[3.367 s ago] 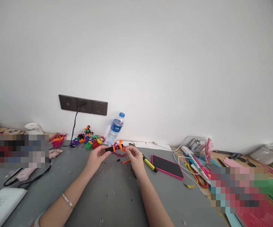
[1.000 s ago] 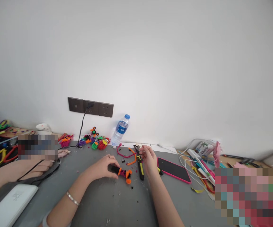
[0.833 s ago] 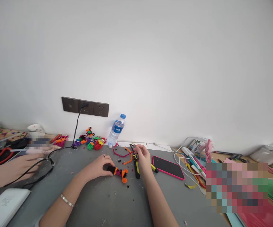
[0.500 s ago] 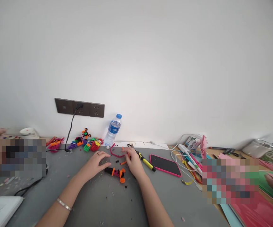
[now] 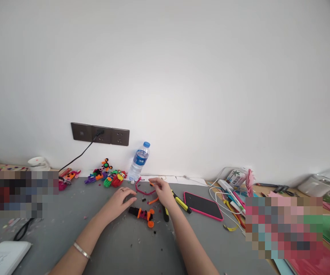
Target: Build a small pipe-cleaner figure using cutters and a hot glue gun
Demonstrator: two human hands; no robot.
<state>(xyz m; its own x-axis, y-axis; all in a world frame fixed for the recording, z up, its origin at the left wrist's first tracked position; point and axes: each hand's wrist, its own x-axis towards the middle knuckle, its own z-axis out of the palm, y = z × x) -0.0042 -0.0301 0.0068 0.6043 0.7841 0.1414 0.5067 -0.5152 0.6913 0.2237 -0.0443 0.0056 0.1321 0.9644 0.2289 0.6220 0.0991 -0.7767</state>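
On the grey worktop (image 5: pixel 119 250), the black-and-orange figure (image 5: pixel 144 214) now lies released beside your left hand (image 5: pixel 122 200), fingers parted and empty, seemingly freed; your right hand (image 5: pixel 163 193) has shifted over the orange stem (image 5: pixel 153 201), its grip hidden.

The little figure (image 5: pixel 143 214) is black along one part, then magenta banded with orange, ending in bright orange discs. Beneath it the desk (image 5: pixel 124 248) is plain grey. I can see a magenta strip (image 5: pixel 145 194) and an orange strip (image 5: pixel 153 201). The pliers (image 5: pixel 182 202) have yellow-and-black handles; the phone (image 5: pixel 203 206) is black inside a hot-pink rim. The clear bottle (image 5: pixel 139 160) wears a blue cap and a blue label with white lettering. A red fuzzy toy (image 5: pixel 119 179) shows some yellow. The sockets (image 5: pixel 100 134) are dark brown, the wall (image 5: pixel 182 76) white, the bracelet (image 5: pixel 81 250) silvery.
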